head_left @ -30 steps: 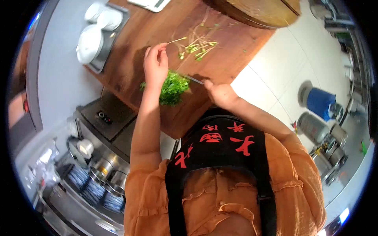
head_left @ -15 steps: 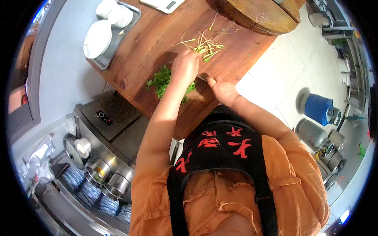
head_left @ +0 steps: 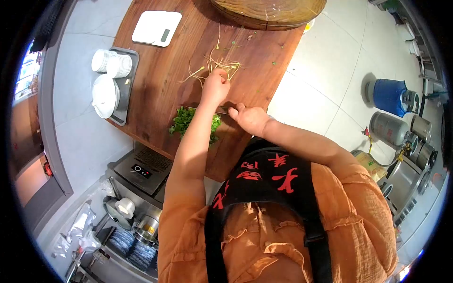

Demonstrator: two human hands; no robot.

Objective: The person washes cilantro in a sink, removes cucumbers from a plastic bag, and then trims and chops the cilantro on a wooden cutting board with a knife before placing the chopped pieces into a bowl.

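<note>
My left hand [head_left: 216,87] is closed at the near end of a loose bundle of thin, pale coriander roots [head_left: 231,65], fingers curled and pressed together on them. My right hand [head_left: 251,118] grips the handle of a knife [head_left: 221,112], whose narrow blade points left across the wooden table. Chopped green coriander leaves [head_left: 181,120] lie in a pile left of the blade, partly covered by my left forearm. The fingertips of my left hand are partly hidden.
On the wooden table [head_left: 155,89] are a white kitchen scale [head_left: 156,28] and a thick round chopping board [head_left: 269,13]. A grey tray [head_left: 125,87] holds white dishes [head_left: 104,96] at the left edge. Gas cylinders [head_left: 389,128] stand on the floor to the right.
The head view has shifted, bringing the whole scale into sight. My left hand stays at the roots, closer over them; my right hand keeps the knife beside the leaves.
</note>
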